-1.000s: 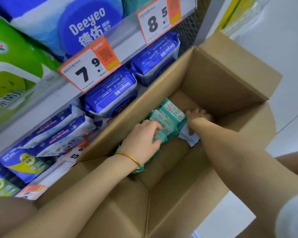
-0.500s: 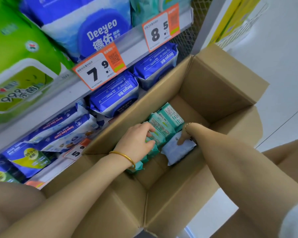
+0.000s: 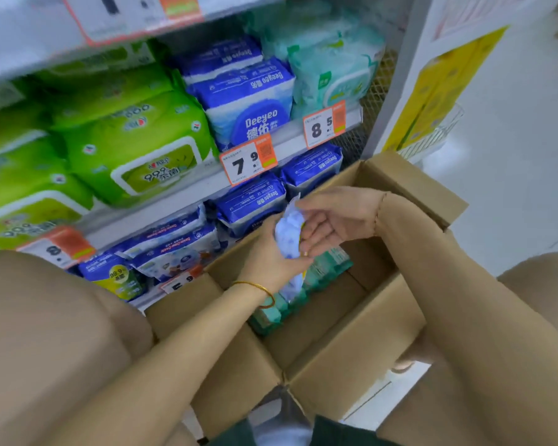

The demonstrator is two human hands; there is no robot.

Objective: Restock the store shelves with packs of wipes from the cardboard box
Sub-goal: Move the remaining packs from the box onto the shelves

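Holding the pale wipes pack (image 3: pixel 289 233) over the cardboard box (image 3: pixel 409 188), your left hand (image 3: pixel 268 255) clamps its middle while your right hand (image 3: pixel 339 220) lies slack-fingered beside it; soft film could slip down onto the teal packs (image 3: pixel 322 268). Shelves (image 3: pixel 187 188) ahead look crammed; pale floor (image 3: pixel 512 188) lies right.

Bright, even store light is filling the scene, bleaching the floor (image 3: pixel 512 188) at the right almost to white. Motion blur is smearing the top shelf edge (image 3: pixel 29 43) and the green packs (image 3: pixel 126 149) at the left; the price tags (image 3: pixel 248 162) in the middle are showing sharper. The pale pack (image 3: pixel 287 233) gripped in the left hand (image 3: pixel 271 255) is blurring too. Soft shadow is pooling inside the cardboard box (image 3: pixel 345 349). The wide lens is bowing straight lines near the edges.
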